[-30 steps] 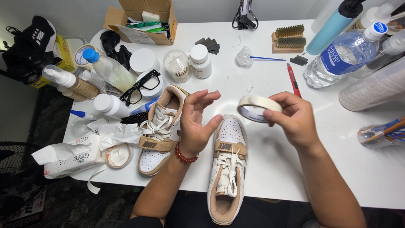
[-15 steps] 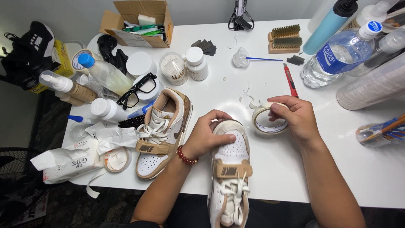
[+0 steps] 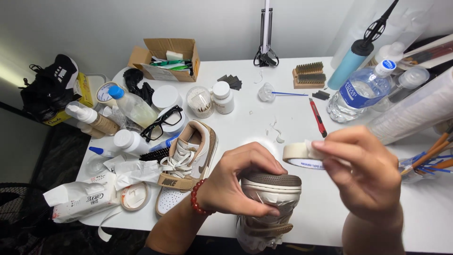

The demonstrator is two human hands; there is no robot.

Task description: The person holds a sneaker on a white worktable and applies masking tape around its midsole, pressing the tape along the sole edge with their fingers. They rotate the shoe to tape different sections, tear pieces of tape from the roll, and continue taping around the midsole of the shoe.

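Note:
My left hand [image 3: 243, 182] grips the toe of a tan and white sneaker [image 3: 270, 198], tilted up so its toe faces me, with white tape across the front. My right hand [image 3: 365, 172] holds a roll of cream masking tape [image 3: 302, 155] just right of the shoe's toe, fingers pinching its edge. A red bead bracelet [image 3: 197, 198] sits on my left wrist. The second matching sneaker [image 3: 186, 170] lies on the white table [image 3: 283, 108] to the left, laces loose.
Black glasses [image 3: 163, 123], jars, squeeze bottles and a wipes packet [image 3: 82, 200] crowd the left. A cardboard box [image 3: 167, 59] stands at the back. A red knife [image 3: 317, 117], brushes [image 3: 309, 75], a water bottle [image 3: 358, 92] and paintbrushes [image 3: 432, 158] lie right.
My left hand has lifted the sneaker's toe up toward me. My right hand with the tape roll has risen closer to the camera, beside the toe.

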